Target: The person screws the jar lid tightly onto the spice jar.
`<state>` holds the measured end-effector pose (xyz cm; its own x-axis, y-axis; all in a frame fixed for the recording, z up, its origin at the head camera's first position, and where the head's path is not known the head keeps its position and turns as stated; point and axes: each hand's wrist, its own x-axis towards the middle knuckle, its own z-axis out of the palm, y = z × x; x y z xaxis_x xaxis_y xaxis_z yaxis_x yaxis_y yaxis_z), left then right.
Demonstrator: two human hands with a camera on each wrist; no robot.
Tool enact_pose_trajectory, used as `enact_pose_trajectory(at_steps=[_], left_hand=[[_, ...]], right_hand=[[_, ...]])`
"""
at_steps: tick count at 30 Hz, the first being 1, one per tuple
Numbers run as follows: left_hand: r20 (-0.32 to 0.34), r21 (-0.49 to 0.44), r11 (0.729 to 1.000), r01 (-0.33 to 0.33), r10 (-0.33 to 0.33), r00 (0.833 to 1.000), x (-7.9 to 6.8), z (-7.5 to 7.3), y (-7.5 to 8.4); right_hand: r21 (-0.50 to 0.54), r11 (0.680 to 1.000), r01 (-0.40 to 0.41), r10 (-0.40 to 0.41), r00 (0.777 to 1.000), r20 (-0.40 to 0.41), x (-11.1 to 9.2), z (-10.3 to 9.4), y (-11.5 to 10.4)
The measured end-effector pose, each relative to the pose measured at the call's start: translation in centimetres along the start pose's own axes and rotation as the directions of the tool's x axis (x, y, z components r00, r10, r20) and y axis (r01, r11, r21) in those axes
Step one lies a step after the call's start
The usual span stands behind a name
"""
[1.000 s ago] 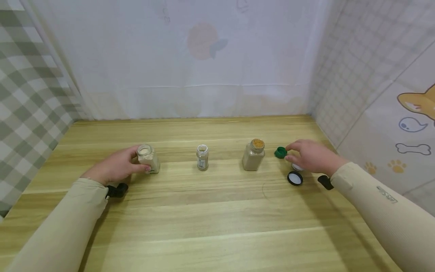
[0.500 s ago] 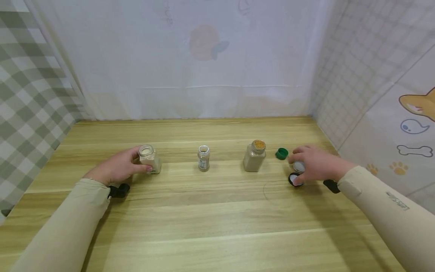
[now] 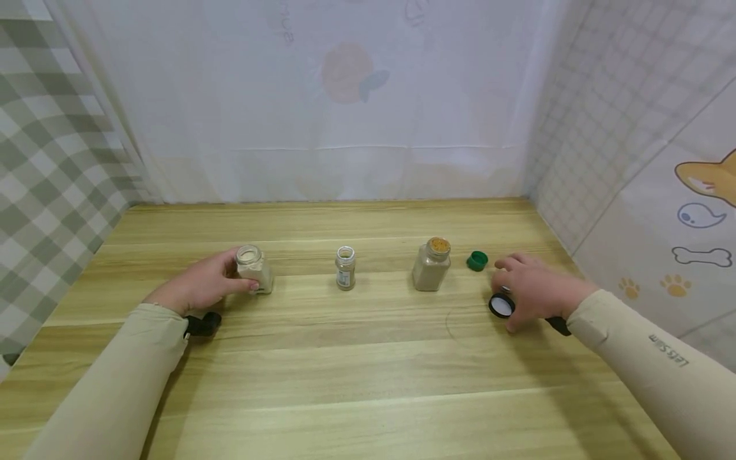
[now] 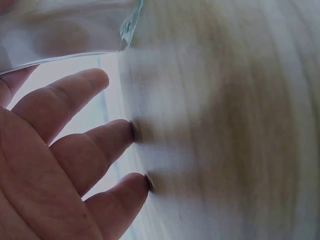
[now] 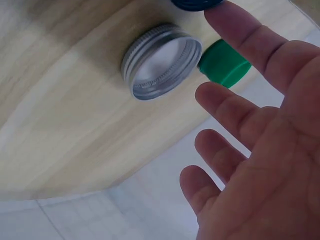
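Note:
My left hand (image 3: 198, 279) holds a glass jar of pale powder (image 3: 257, 273) between thumb and forefinger at the table's left. In the left wrist view the other fingers (image 4: 95, 155) spread below the jar's glass. At the right, my right hand (image 3: 537, 289) hovers over a black lid (image 3: 502, 306) that lies inner side up. Its forefinger (image 5: 240, 25) reaches the lid's edge in the right wrist view; the thumb is out of that view. Beside it lie a silver screw lid (image 5: 162, 62), mostly hidden by the hand in the head view, and a green cap (image 3: 477, 260).
A small uncapped jar with a label (image 3: 345, 271) stands mid-table. To its right is a square glass jar (image 3: 430, 271) with an orange-brown surface at its mouth. Cloth hangings (image 3: 345, 128) rise behind the wooden table (image 3: 345, 370) and along its sides.
My right hand has moved back from beside the green cap, over the silver lid, toward the black lid. My left hand still holds the jar in place.

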<state>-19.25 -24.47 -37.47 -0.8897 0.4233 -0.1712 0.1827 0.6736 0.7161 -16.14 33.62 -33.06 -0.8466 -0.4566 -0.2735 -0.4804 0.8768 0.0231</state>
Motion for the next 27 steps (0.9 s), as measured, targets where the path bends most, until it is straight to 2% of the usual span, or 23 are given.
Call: enact_pose_trajectory(at_steps=[10,16,21,23,27], left_hand=[[0.004,-0.016,1.000,0.008,-0.008,1.000,-0.1,0.1,0.1],[0.003,-0.010,1.000,0.004,-0.004,1.000,0.0,0.0,-0.2],[0.014,-0.017,1.000,0.011,-0.010,1.000,0.0,-0.1,-0.3],[0.015,-0.017,1.000,0.016,-0.016,1.000,-0.1,-0.2,-0.3],[0.018,-0.019,1.000,0.024,-0.024,1.000,0.0,-0.2,-0.3]], right_hand=[[-0.016,1.000,0.025,-0.026,0.998,-0.056,0.1,0.5,-0.1],[-0.016,1.000,0.027,-0.029,0.995,-0.100,0.6,-0.3,0.0],[0.095,0.995,0.016,-0.009,0.998,-0.065,1.1,-1.5,0.1],[0.151,0.988,-0.012,0.018,0.999,-0.042,1.2,-2.0,0.1],[0.185,0.979,-0.079,0.084,0.996,-0.018,1.4,-3.0,0.2]])
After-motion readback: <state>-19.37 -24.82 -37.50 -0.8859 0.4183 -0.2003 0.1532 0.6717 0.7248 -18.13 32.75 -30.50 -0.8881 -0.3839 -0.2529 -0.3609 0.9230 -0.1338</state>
